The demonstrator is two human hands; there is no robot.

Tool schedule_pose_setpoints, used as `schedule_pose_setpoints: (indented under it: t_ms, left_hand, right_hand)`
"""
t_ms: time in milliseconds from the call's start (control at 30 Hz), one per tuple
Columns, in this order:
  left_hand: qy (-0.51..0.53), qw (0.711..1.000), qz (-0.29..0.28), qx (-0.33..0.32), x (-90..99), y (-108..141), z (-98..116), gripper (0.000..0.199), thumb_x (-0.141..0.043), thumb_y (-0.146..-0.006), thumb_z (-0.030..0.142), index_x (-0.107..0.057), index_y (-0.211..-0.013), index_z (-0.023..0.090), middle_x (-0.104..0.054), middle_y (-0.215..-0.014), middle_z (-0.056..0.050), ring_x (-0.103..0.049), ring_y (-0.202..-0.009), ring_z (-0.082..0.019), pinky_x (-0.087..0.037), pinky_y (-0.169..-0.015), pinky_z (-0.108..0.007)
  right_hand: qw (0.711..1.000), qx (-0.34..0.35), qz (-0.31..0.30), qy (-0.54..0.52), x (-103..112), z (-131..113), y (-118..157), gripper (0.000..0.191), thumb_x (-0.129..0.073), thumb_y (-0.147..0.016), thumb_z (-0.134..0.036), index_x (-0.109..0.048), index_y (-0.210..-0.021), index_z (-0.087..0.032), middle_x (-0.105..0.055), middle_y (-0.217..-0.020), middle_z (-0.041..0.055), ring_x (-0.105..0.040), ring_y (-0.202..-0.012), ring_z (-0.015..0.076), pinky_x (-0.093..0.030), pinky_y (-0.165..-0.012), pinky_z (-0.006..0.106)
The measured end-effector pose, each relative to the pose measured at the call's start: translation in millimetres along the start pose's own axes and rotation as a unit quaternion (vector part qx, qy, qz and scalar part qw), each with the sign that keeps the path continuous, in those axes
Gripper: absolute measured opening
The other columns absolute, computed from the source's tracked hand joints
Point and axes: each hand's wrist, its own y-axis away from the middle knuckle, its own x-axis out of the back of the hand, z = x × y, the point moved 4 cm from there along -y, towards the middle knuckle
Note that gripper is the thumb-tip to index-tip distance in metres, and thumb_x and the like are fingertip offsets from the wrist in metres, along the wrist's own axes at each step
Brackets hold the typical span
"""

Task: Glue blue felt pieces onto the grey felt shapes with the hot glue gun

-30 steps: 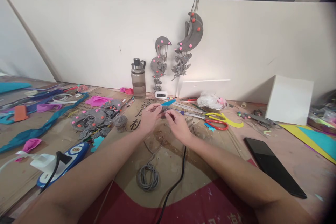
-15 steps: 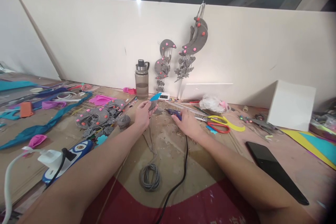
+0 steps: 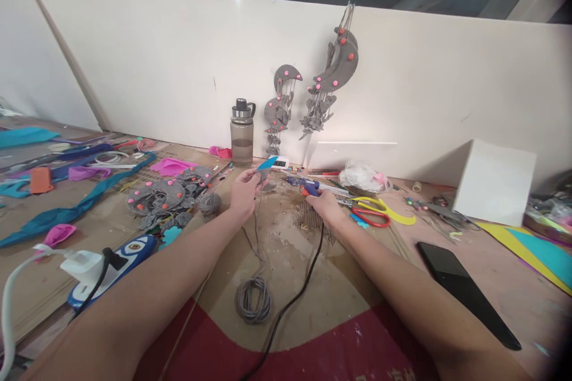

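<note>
My left hand (image 3: 243, 193) pinches a small piece with a pointed blue tip (image 3: 268, 163) and a grey lower part. Grey yarn (image 3: 255, 238) trails from this hand down to a loose coil (image 3: 253, 299) on the cardboard. To the right, my right hand (image 3: 325, 205) is closed around a dark blue glue gun (image 3: 308, 186) with an orange trigger, its nozzle turned left toward the blue-tipped piece but apart from it. A black cord (image 3: 295, 294) runs from the gun toward me. Just left of my left hand sits a ball of grey yarn (image 3: 210, 205).
Red-handled scissors (image 3: 370, 216) lie right of my right hand, near a black phone (image 3: 467, 292). A water bottle (image 3: 242, 134) stands by the white board (image 3: 170, 59), where grey moon ornaments (image 3: 339, 65) hang. Left are more grey ornaments (image 3: 156, 196) and a power strip (image 3: 129, 262).
My right hand has lifted the glue gun off the cardboard and turned it, baring a ridged patch beneath. My left hand keeps its hold on the blue-tipped piece, almost in place.
</note>
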Motion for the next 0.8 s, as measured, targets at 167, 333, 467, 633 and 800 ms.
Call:
schedule_pose_setpoints:
  t_ms: [167, 333, 467, 633, 800]
  left_hand:
    - [-0.002, 1.0, 0.015, -0.009, 1.1, -0.5, 0.0, 0.015, -0.072, -0.071, 0.018, -0.063, -0.083, 0.014, -0.069, -0.086, -0.005, -0.068, -0.077, -0.013, -0.056, -0.083, -0.034]
    - [-0.018, 1.0, 0.005, -0.01, -2.9, 3.5, -1.4, 0.015, -0.072, -0.07, 0.019, -0.065, -0.082, 0.014, -0.069, -0.083, -0.004, -0.066, -0.073, -0.012, -0.056, -0.082, -0.033]
    - [-0.028, 1.0, 0.001, -0.006, -7.3, 9.1, -0.6, 0.014, -0.071, -0.07, 0.019, -0.065, -0.081, 0.014, -0.069, -0.082, -0.003, -0.066, -0.074, -0.012, -0.054, -0.084, -0.033]
    - [-0.043, 0.999, -0.002, -0.017, -11.7, 12.0, -0.4, 0.008, -0.07, -0.071, 0.017, -0.066, -0.077, 0.014, -0.066, -0.072, -0.001, -0.062, -0.067, -0.011, -0.054, -0.083, -0.033]
    - [-0.057, 0.998, -0.007, -0.022, -11.9, 10.9, -3.0, 0.004, -0.068, -0.073, 0.015, -0.066, -0.076, 0.016, -0.062, -0.062, 0.002, -0.058, -0.06, -0.009, -0.054, -0.079, -0.031]
  right_hand:
    - [0.987, 0.012, 0.013, -0.162, -5.1, -16.4, 17.6, 0.02, -0.053, -0.065, -0.024, -0.053, -0.085, -0.019, -0.054, -0.068, -0.0044, -0.047, -0.054, 0.0103, -0.043, -0.054, 0.025]
    - [0.972, 0.135, -0.071, -0.179, -13.4, -51.6, 49.1, 0.025, -0.057, -0.071, -0.027, -0.052, -0.095, -0.021, -0.059, -0.087, -0.0004, -0.057, -0.068, 0.0134, -0.051, -0.064, 0.028]
    - [0.958, 0.192, -0.126, -0.171, -22.3, -61.3, 66.6, 0.033, -0.056, -0.08, -0.032, -0.048, -0.11, -0.022, -0.061, -0.101, 0.0031, -0.054, -0.065, 0.0124, -0.052, -0.062, 0.029]
    - [0.968, 0.227, -0.094, -0.057, -22.9, -53.6, 66.1, 0.027, -0.05, -0.087, -0.034, -0.049, -0.11, -0.021, -0.061, -0.095, 0.0036, -0.052, -0.065, 0.013, -0.048, -0.06, 0.028]
    - [0.965, 0.247, -0.082, 0.003, -22.2, -52.1, 66.8, 0.038, -0.049, -0.088, -0.033, -0.045, -0.124, -0.019, -0.062, -0.098, 0.0061, -0.057, -0.082, 0.0179, -0.048, -0.071, 0.031]
